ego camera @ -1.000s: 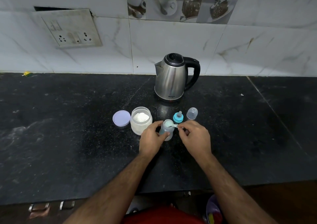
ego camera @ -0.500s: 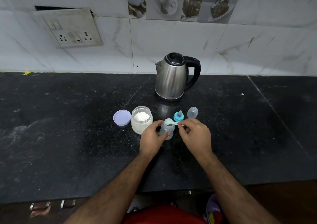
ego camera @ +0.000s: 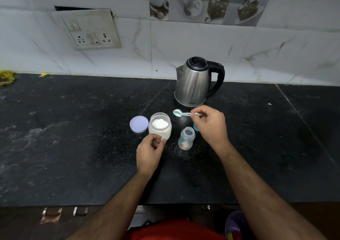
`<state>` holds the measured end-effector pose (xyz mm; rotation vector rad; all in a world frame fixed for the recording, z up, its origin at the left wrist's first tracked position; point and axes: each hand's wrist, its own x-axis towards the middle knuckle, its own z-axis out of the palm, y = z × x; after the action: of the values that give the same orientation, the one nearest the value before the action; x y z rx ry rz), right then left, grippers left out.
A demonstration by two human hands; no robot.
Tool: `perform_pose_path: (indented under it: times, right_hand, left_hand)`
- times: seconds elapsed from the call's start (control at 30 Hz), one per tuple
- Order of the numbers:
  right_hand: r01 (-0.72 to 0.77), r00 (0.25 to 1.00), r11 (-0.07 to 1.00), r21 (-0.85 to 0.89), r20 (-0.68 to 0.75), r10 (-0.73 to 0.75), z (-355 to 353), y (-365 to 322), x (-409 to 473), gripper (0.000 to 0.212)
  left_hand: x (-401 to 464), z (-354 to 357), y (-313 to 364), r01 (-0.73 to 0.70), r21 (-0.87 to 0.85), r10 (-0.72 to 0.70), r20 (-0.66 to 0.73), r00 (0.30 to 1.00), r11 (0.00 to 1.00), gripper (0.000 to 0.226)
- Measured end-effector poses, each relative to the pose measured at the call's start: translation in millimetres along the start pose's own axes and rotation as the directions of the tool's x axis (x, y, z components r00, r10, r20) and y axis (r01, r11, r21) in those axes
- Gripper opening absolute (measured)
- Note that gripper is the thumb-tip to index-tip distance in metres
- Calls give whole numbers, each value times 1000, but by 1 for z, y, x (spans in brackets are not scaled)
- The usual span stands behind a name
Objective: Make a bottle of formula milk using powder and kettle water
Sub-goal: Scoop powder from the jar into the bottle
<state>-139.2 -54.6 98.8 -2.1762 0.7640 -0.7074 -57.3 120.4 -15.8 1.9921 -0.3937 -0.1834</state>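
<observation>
Here, right hand [ego camera: 211, 125] pinching a small scoop [ego camera: 181, 113] above the counter [ego camera: 73, 147], left hand [ego camera: 149, 151] loosely curled, fingertips touching the open powder jar [ego camera: 160, 126], open bottle [ego camera: 186, 138] upright just beside the jar, kettle [ego camera: 193, 81] behind, lid [ego camera: 138, 124] left of the jar.

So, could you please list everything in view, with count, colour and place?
kettle: 1, steel with black handle, back of the counter
powder jar: 1, clear, open, white powder inside, counter centre
lid: 1, lilac, left of the jar
bottle: 1, clear, open, right of the jar
bottle cap: 1, teal, mostly hidden behind the right hand
scoop: 1, pale green, held above the counter
counter: 1, black
socket plate: 1, white, wall
left hand: touches the jar
right hand: pinches the scoop handle
</observation>
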Motion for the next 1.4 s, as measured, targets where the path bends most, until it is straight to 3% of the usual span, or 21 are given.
perform_pose_path:
  times: [0.13,0.33,0.5,0.63,0.8,0.9,1.07,1.17,1.4]
  right_hand:
    - [92,978,984,-154,201,-60,23,-24,15,13]
    - [298,878,850,-435,474,-65,68,-44,31,22]
    - [353,822,770,-532,569,16,97,-46,34,18]
    - [358,819,761,-541,574,23,105,-45,37,22]
    - [241,909,838,-489,417,-18,94,-43,48,21]
    - [82,943,885,-458,324,80,82,-33,55,22]
    - [-133,843,898,-420,429,325,84,-13,55,22]
    - [-240,822,928,-286,449,350,91,-10,52,19]
    - [-320,823,934,-162,440,358,107,-9,53,19]
  left_hand:
    - [7,-15,-7,30,-1,-30,-42,999,1000,17]
    - [20,-24,-16,65,27,-65,-9,998,998,42]
    - [26,-27,-6,79,32,-80,38,996,996,66]
    - [31,-25,-1,85,28,-87,55,995,996,72]
    - [36,-23,-1,55,16,-56,76,996,998,66]
    - [38,-22,-2,42,25,-44,86,995,999,62]
    - [39,-23,-3,33,31,-36,93,995,999,59]
    - [43,-24,-6,35,39,-38,82,996,999,60]
    - [60,-33,-7,74,55,-78,67,995,996,65]
